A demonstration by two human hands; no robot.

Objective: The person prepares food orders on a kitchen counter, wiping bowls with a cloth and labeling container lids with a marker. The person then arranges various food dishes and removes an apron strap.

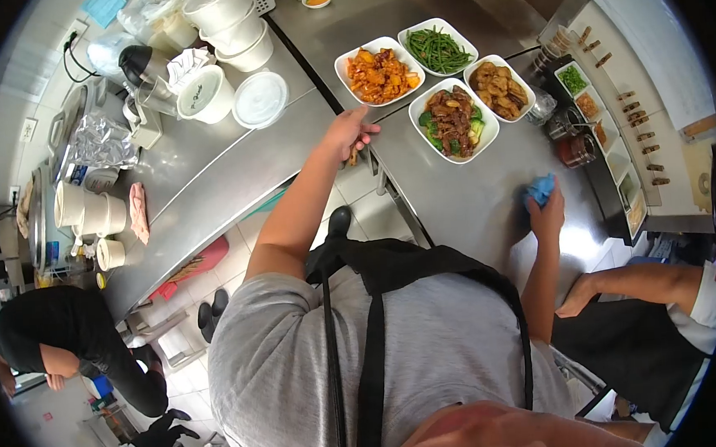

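Note:
My left hand is over the gap between the two steel counters, just below the white bowl of orange-sauced pieces. Its fingers are apart, and I see nothing held in them. A blue cloth is bunched in my right hand, against the steel counter top. Between and beyond my hands stand more white dishes: sliced meat with broccoli, green beans and browned pieces in sauce.
White tubs and a round lid stand on the left counter. A condiment tray and dark red jars line the right side. Another person's forearm is close on my right; a person in black bends at far left.

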